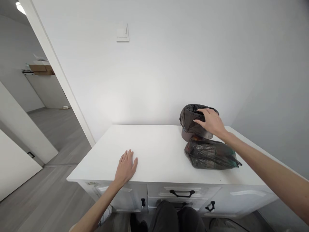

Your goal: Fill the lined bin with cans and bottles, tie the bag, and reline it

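My left hand (126,166) lies flat on the white cabinet top (154,154), palm down, near the front edge, holding nothing. My right hand (210,120) is over the bin (187,135) lined with a black bag (189,120), at the back right of the top. Its thumb and fingers are spread at the bag's opening, with nothing visible between them. In front of the bin lies a filled, see-through black bag (212,154), with something green at its right end. What is inside the bin is hidden.
Below the top are doors and drawers with black handles (182,194). A light switch (122,33) is on the wall behind. At the left, a doorway shows a cardboard box (41,69) in another room. A dark cable lies on the floor at lower right.
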Tool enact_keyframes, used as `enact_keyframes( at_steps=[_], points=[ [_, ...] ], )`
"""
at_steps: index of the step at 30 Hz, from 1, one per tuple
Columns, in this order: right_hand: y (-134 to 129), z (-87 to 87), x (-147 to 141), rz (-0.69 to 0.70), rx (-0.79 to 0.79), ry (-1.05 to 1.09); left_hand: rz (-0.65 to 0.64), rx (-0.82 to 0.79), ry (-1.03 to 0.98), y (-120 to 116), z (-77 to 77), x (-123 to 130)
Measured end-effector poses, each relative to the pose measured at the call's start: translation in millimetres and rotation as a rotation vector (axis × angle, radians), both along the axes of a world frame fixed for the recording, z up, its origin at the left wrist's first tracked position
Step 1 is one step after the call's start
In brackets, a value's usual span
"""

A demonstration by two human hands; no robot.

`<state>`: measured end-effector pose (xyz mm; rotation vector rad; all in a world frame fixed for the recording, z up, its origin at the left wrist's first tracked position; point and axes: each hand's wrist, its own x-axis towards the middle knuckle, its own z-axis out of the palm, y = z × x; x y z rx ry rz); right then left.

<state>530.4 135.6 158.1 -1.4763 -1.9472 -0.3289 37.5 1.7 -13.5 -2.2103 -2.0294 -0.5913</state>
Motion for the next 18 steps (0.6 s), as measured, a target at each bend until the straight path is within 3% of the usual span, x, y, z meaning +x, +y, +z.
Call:
enact_keyframes(
  at_steps=[2,4,9,13,18],
  points=[
    [-26,-14.1,-19,0.140,0.085,0.041,-0.007,0.001,-0.004,0,-0.9,0],
    [-58,-37.7,-46,0.304,0.041,0.061,-0.012,0.004,0.000,-1,-1.2,1],
    [-123,-121.3,-112,0.586,-0.196,0.103,-0.006,-0.018,0.019,-4,5.8,6],
    [-131,-174.0,-136,0.525,-0.360,0.208,0.000,-0.022,0.025,-3,9.9,9],
    [-120,-196.0,-135,0.391,-0.425,0.400,-0.001,-0.002,0.026,1,3.4,7]
  ],
)
